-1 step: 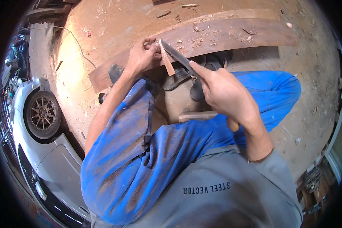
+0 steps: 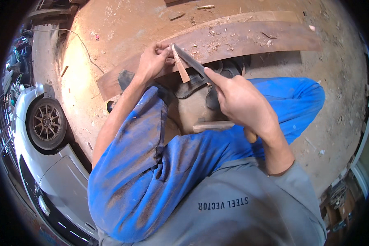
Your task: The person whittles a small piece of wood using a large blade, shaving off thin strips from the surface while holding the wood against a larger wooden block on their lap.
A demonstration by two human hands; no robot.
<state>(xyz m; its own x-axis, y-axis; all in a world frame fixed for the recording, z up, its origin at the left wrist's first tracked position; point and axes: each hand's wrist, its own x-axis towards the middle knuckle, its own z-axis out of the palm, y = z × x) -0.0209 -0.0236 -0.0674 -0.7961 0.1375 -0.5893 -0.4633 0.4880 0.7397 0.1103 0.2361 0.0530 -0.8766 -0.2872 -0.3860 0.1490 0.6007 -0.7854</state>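
Note:
My left hand pinches the far end of a small tapered wooden stick over a long brown board. In my right hand is a knife, with the index finger stretched along the back of its long dark blade. The blade lies beside the stick, its tip close to my left fingertips. The rounded butt of the wooden handle shows below my right palm. Curled wood shavings lie scattered on the board to the right of the stick.
My crossed legs in blue trousers frame the work, with dark sandals under the board's near edge. A short wood block lies between my legs. At the left stands a silver car; a thin cable crosses the dusty floor.

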